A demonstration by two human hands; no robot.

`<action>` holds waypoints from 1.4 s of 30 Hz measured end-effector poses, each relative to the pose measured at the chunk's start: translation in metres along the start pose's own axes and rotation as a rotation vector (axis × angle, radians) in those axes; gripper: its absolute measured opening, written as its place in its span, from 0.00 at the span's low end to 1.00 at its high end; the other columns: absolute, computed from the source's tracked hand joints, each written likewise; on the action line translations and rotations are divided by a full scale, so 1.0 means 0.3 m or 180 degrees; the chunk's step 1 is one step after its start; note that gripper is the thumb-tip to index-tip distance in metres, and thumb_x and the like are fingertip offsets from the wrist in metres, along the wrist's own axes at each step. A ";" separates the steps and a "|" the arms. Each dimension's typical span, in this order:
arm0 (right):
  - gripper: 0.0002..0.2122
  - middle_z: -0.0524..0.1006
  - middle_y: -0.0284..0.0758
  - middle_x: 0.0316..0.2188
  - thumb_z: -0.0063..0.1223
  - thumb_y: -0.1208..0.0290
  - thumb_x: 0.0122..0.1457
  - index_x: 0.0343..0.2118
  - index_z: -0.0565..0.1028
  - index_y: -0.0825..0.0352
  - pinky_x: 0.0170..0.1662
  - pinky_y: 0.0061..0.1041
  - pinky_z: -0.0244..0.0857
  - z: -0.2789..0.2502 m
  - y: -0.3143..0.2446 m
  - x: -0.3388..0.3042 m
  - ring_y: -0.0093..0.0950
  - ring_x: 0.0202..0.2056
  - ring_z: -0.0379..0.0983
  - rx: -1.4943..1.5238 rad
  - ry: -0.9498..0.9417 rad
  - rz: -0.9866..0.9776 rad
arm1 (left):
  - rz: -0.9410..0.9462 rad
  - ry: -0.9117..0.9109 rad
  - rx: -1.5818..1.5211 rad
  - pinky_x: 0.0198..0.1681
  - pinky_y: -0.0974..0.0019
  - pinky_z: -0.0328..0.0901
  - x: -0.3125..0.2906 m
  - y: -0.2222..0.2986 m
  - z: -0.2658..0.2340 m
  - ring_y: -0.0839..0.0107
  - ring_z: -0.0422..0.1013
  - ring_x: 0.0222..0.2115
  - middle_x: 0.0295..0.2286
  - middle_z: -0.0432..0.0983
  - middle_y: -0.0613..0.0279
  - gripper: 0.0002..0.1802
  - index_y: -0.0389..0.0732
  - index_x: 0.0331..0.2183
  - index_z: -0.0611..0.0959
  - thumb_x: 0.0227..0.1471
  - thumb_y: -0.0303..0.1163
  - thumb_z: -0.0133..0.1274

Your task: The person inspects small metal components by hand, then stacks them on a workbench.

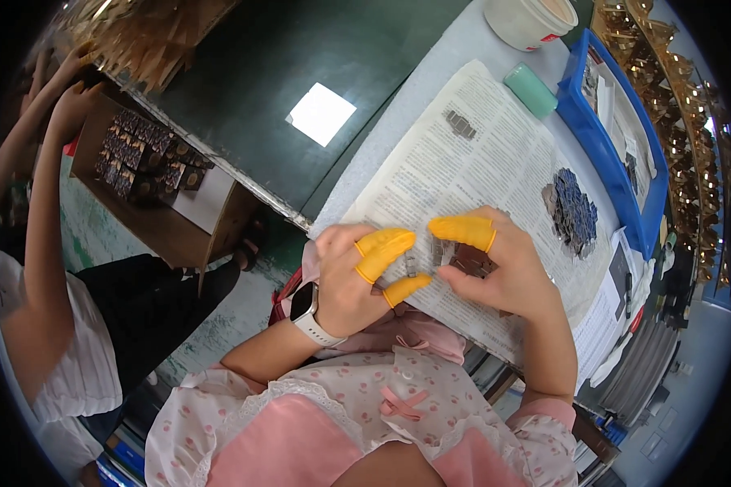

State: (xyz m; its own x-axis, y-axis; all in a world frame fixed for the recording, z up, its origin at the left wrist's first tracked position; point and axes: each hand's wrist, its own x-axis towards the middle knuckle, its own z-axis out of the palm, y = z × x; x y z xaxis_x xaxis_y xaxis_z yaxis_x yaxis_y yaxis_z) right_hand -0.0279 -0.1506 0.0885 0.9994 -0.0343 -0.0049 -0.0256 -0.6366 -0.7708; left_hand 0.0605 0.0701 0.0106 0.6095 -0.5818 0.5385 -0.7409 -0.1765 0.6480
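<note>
My left hand [353, 276], with yellow finger cots on its thumb and a finger and a watch at the wrist, pinches a small silvery metal piece [411, 265]. Facing it, my right hand [503, 264] curls its cotted index finger and bare thumb around a few thin metal pieces [442, 252]. Dark brown flat pieces [473, 261] show in the hollow of that hand; whether they are held or lie on the paper is hard to tell. Both hands are over a printed newspaper sheet [414, 170]. Farther off on it lies a small cluster of grey metal pieces [460, 124].
A heap of grey-blue metal pieces [573, 213] lies right, beside a blue tray [654, 183]. A green block [531, 90] and white tub [528, 24] stand far right. A white square [321, 114] lies on the dark table. Left, another person's arm [45, 195] reaches near a carton [211, 203].
</note>
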 end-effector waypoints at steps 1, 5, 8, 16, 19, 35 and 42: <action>0.21 0.80 0.34 0.40 0.75 0.74 0.47 0.48 0.84 0.62 0.34 0.24 0.72 -0.003 0.002 0.002 0.27 0.34 0.77 0.0002 -0.0017 -0.0013 | -0.0029 0.0025 -0.0044 0.51 0.59 0.59 0.000 0.001 0.001 0.64 0.73 0.43 0.42 0.83 0.70 0.31 0.45 0.47 0.87 0.39 0.43 0.77; 0.22 0.80 0.37 0.42 0.74 0.72 0.51 0.51 0.82 0.63 0.43 0.34 0.73 -0.002 0.022 0.025 0.38 0.41 0.75 -0.0199 -0.0165 -0.0428 | -0.0101 -0.0017 -0.0059 0.51 0.58 0.59 -0.008 0.001 0.004 0.64 0.72 0.44 0.42 0.82 0.70 0.31 0.45 0.47 0.87 0.40 0.44 0.77; 0.22 0.81 0.37 0.41 0.73 0.70 0.52 0.52 0.82 0.63 0.49 0.36 0.70 0.001 0.021 0.035 0.40 0.44 0.73 -0.0286 -0.0278 -0.0697 | -0.0091 -0.0034 -0.0010 0.51 0.58 0.58 -0.012 -0.002 0.005 0.64 0.72 0.44 0.41 0.81 0.69 0.32 0.45 0.48 0.87 0.39 0.44 0.76; 0.22 0.81 0.36 0.41 0.71 0.68 0.56 0.54 0.81 0.64 0.45 0.34 0.70 0.006 -0.019 0.023 0.37 0.40 0.75 -0.0165 -0.0523 -0.0357 | -0.0127 -0.0062 -0.0010 0.51 0.59 0.59 -0.009 0.001 0.002 0.63 0.73 0.43 0.40 0.80 0.65 0.34 0.44 0.49 0.87 0.39 0.44 0.76; 0.24 0.79 0.38 0.37 0.70 0.70 0.58 0.57 0.78 0.66 0.42 0.34 0.71 0.002 -0.059 0.007 0.38 0.37 0.76 0.0029 -0.0601 0.0056 | -0.0162 -0.0104 -0.0001 0.51 0.59 0.59 -0.010 0.001 -0.003 0.63 0.73 0.43 0.40 0.80 0.65 0.35 0.44 0.49 0.87 0.38 0.44 0.77; 0.27 0.76 0.44 0.59 0.73 0.57 0.49 0.48 0.81 0.69 0.58 0.47 0.65 -0.025 -0.047 -0.083 0.50 0.57 0.70 -0.2112 0.0311 -0.0073 | -0.0041 -0.0121 0.0100 0.49 0.60 0.60 0.006 0.009 0.000 0.63 0.72 0.42 0.41 0.82 0.68 0.35 0.45 0.47 0.87 0.34 0.42 0.80; 0.23 0.77 0.45 0.58 0.72 0.60 0.51 0.47 0.82 0.70 0.58 0.47 0.63 0.032 0.013 -0.067 0.48 0.59 0.69 -0.2039 0.0718 -0.0064 | -0.0037 -0.0090 0.0068 0.49 0.61 0.59 0.014 0.015 0.002 0.65 0.73 0.42 0.42 0.83 0.70 0.32 0.45 0.46 0.87 0.36 0.41 0.79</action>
State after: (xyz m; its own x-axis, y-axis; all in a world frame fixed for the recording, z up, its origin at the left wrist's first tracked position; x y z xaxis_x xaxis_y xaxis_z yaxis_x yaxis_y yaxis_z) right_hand -0.0478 -0.1451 0.0795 0.9723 -0.1334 0.1921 -0.0854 -0.9671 -0.2395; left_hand 0.0596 0.0665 0.0154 0.6100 -0.6018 0.5155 -0.7400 -0.2000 0.6422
